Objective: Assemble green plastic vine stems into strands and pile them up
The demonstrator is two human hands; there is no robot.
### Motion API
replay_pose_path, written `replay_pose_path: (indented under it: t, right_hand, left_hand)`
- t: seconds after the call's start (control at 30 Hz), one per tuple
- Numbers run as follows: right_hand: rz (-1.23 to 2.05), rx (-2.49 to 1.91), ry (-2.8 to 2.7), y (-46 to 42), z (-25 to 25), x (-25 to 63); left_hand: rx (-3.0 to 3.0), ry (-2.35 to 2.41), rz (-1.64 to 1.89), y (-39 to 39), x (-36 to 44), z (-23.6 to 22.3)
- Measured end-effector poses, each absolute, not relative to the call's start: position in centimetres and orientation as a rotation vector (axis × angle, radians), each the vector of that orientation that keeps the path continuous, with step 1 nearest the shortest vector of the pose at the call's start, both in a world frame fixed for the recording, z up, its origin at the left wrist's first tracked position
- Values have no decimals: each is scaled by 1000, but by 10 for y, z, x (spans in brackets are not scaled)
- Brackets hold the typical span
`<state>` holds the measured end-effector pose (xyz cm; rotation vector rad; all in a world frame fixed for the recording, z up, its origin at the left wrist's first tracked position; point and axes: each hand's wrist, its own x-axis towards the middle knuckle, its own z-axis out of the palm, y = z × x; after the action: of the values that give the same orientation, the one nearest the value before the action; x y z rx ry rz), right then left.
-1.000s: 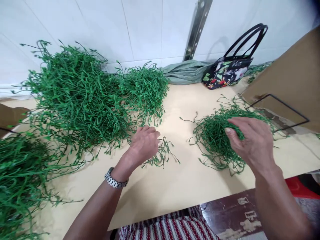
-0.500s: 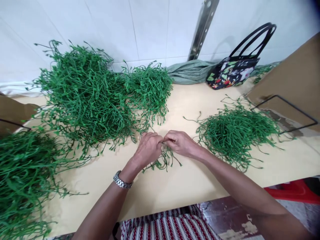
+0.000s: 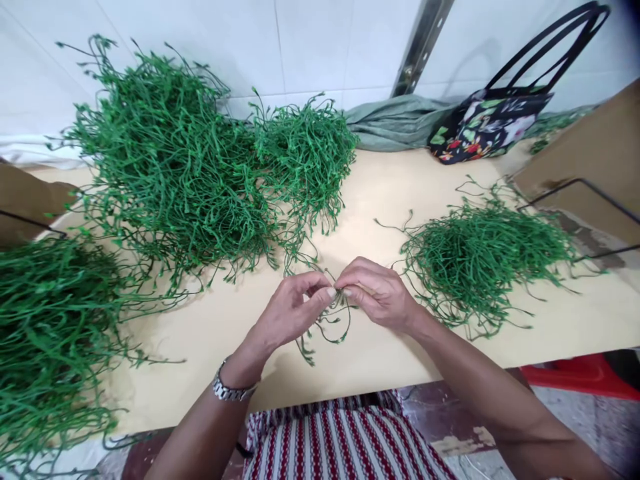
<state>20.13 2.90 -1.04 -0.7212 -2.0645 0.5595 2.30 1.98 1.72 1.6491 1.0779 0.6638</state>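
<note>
Over the middle of the table, my left hand and my right hand meet at the fingertips. Both pinch a small bunch of thin green stems at its gathered point. Loose stem ends with small bud-like tips hang below the fingers. The exact grip inside the fingertips is partly hidden. Just beyond my left hand is a medium heap of similar green stems, touching a larger heap. To the right of my right hand lies another stem pile.
A further green pile covers the table's near left. Cardboard pieces with black wire stand at both sides. Along the tiled wall lie a grey-green cloth and a floral handbag. A red object shows below the right table edge.
My hands have turned so the thumbs now show, and the bunch's hanging ends have shifted. The camera view has tilted down slightly. The piles look unchanged.
</note>
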Motion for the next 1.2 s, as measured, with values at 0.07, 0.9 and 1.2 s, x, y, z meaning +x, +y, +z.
replay_pose_path:
  t: [0.07, 0.9, 1.2]
  right_hand:
    - [542, -684, -2069, 26, -12, 200]
    - [718, -802, -1901, 13, -30, 187]
    - [958, -1077, -1791, 9, -25, 181]
  left_hand:
    - [1582, 1079, 617, 16, 24, 17]
    - [1913, 1488, 1055, -12, 34, -8]
    - [2142, 1578, 1060, -14, 30, -12]
